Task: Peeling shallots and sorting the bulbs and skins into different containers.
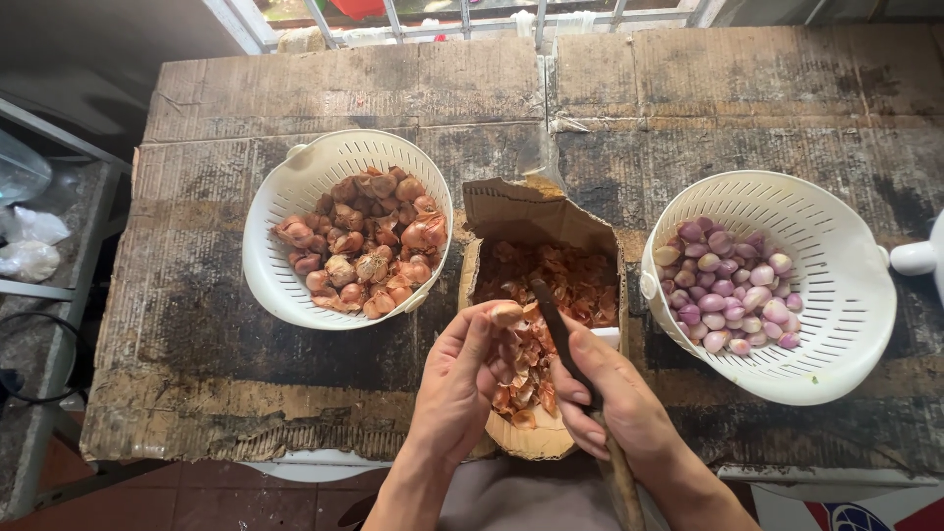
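A: Left hand (462, 379) pinches a small half-peeled shallot (507, 314) in its fingers; right hand (615, 398) is clenched on a dark-bladed, wooden-handled knife (562, 334), over the near brown cardboard box of skins (511, 211).

B: Risk: the blade could slip toward the fingertips. Counter (688, 88): stained cardboard sheets below a barred window (462, 18).

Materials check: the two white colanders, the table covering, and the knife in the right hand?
Left colander and right colander: likely moulded plastic, smooth white, slotted walls. Table covering: corrugated cardboard, brown, stained dark, edges frayed. Small box of peelings: cardboard too. Knife in the right hand: blade looks like dark, dull metal; handle seems wooden, brown, partly hidden by the grip.
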